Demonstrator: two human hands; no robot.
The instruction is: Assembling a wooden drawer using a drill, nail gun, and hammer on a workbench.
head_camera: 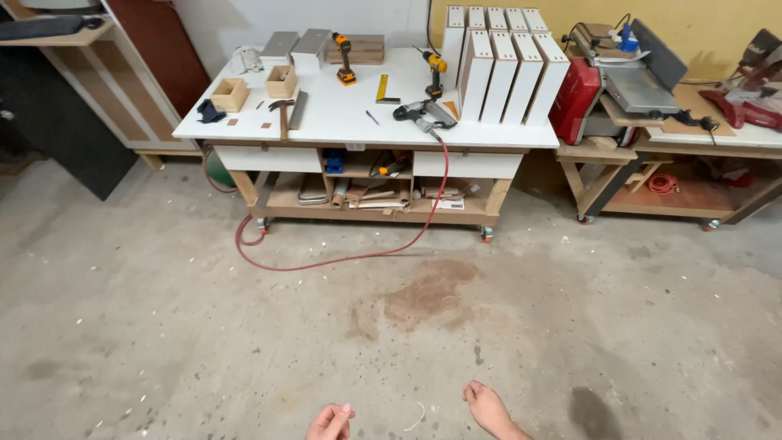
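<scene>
My left hand (330, 423) shows at the bottom edge with its fingers curled loosely inward and nothing in it. My right hand (487, 407) hangs beside it, fingers bent and close together, also holding nothing. Both hover over the stained concrete floor (244, 342), far from the white-topped workbench (342, 114). On the bench lie a nail gun (423, 116), two yellow-black drills (345, 59) (435, 72), a hammer (283, 112), two small wooden boxes (230, 94) (281, 81) and a row of upright white panels (505, 69).
A red air hose (342, 259) runs from the nail gun down across the floor. A second cart on the right carries a red machine (577, 98) and other power tools (753, 90). A cabinet (98, 90) stands at the left.
</scene>
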